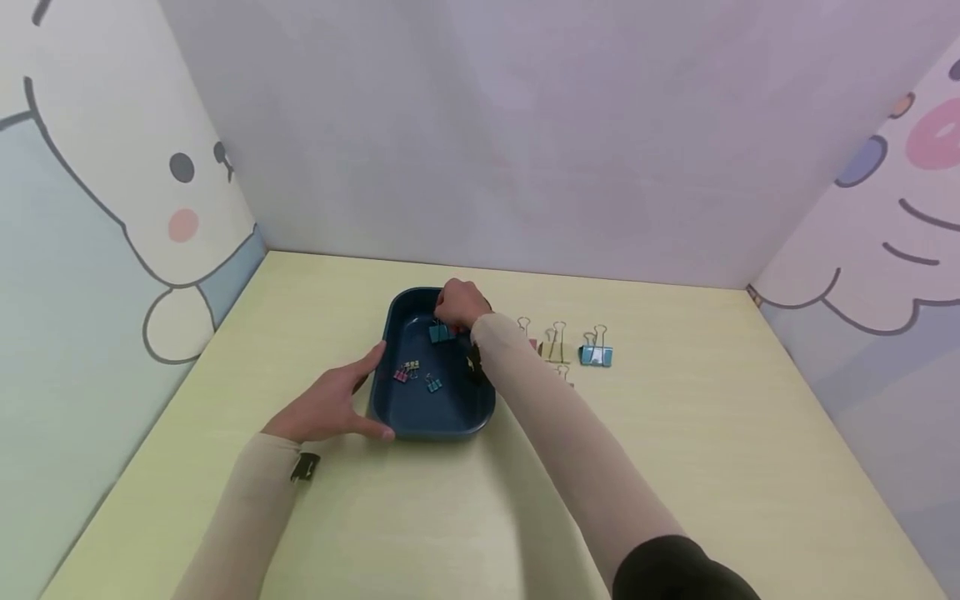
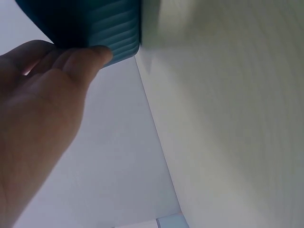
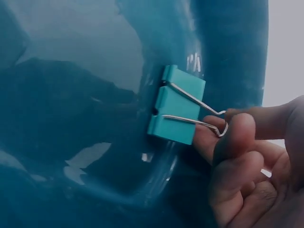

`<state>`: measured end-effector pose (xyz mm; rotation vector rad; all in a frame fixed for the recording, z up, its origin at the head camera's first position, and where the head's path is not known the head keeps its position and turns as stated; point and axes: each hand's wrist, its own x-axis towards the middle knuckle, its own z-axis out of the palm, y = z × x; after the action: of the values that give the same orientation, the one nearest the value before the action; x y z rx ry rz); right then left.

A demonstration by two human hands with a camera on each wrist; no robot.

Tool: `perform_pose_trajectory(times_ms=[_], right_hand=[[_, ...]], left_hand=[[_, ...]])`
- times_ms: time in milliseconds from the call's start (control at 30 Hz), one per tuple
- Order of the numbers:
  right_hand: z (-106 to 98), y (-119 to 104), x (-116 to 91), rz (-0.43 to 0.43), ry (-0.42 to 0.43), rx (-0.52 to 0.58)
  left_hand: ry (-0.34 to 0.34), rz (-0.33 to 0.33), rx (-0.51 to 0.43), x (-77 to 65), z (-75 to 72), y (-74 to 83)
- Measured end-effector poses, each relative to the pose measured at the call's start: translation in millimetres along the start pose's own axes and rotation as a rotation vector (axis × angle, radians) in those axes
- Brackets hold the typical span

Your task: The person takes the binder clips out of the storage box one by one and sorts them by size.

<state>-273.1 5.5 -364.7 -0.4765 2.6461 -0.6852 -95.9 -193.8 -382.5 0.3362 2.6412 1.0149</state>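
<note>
A dark blue tray [image 1: 450,408] lies on the table. My left hand [image 1: 335,400] rests against its left side, thumb near the front corner and fingers along the wall; the left wrist view shows the fingers touching the ribbed outside of the tray [image 2: 114,28]. Inside the tray's far end, my right hand [image 1: 459,304] pinches the wire handle of a teal binder clip [image 3: 180,104], whose body is at the tray floor. Small binder clips, pink [image 1: 401,376], yellowish [image 1: 412,365] and teal [image 1: 433,383], lie in the tray.
Right of the tray stand a light blue binder clip [image 1: 596,356] and a yellowish one [image 1: 557,346], with others partly hidden behind the right sleeve [image 1: 555,425]. A black binder clip [image 1: 305,467] lies beside the left sleeve. Printed walls border the table.
</note>
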Motion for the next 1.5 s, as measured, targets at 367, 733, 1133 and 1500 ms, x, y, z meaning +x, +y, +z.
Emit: perform_pose_trajectory(times_ms=[367,733,1133,1500], right_hand=[[-3,2,0,0.015,0.011,0.063],[-17,-11,-12,-0.061,0.041,0.07],[-45,-11,-29,-0.118,0.014,0.049],[-68,12,-74,-0.161,0.049,0.053]], left_hand=[[0.003,-0.003,0.013,0.6,-0.3,1.2],[0.009,-0.009,0.019,-1.9,-0.9,0.0],[0.013,-0.024,0.022,-4.0,-2.7,1.3],[0.01,0.003,0.035,-0.4,-0.2,-1.1]])
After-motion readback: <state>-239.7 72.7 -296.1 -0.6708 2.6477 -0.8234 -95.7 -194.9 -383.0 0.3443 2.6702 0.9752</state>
